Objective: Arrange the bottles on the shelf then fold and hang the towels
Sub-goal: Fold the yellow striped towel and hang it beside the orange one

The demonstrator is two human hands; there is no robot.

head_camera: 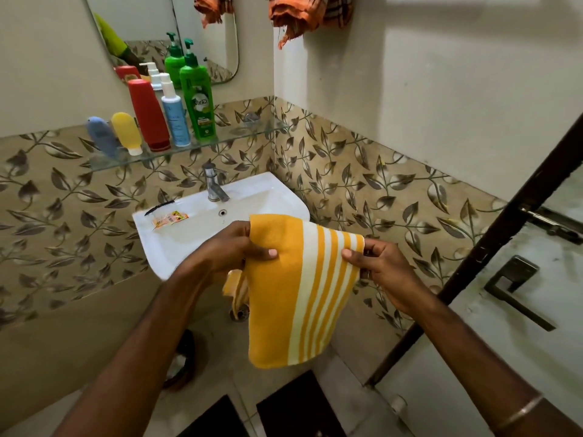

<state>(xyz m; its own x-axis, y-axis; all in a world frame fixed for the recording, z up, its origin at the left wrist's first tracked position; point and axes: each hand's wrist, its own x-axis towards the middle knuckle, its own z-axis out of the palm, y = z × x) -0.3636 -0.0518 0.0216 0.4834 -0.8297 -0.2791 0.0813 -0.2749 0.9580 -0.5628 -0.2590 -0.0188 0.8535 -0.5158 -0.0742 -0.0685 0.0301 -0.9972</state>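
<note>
**Yellow towel held folded at top edge, hang point up at 12 o'clock**

Yellow striped towel (293,288) held in front of the body, over the front rim of the white sink (202,238). Left hand (233,247) pinching the top edge at its 9 o'clock corner, thumb on the near face, fingers behind. Right hand (381,269) pinching the 3 o'clock corner the same way. Top edge running 9 to 3 o'clock between the two grips; long axis hanging toward 6 o'clock, doubled over, with a loose flap showing below the left hand.

Judged step: fold in hand, hanging next. Orange checked towel (303,17) already hanging on the wall at 12 o'clock, well above both hands; right hand nearer to that wall.

Bottles stood in a row on the glass shelf (252,129) at 10 o'clock: blue tube (101,135), yellow tube (127,132), red bottle (148,113), white pump bottle (173,118), green pump bottle (197,99). Shelf part judged done.

In the way of a lift: tap (213,182) and shelf edge, both beyond the towel. Door frame (492,247) at 3 o'clock, close beside the right forearm.
</note>
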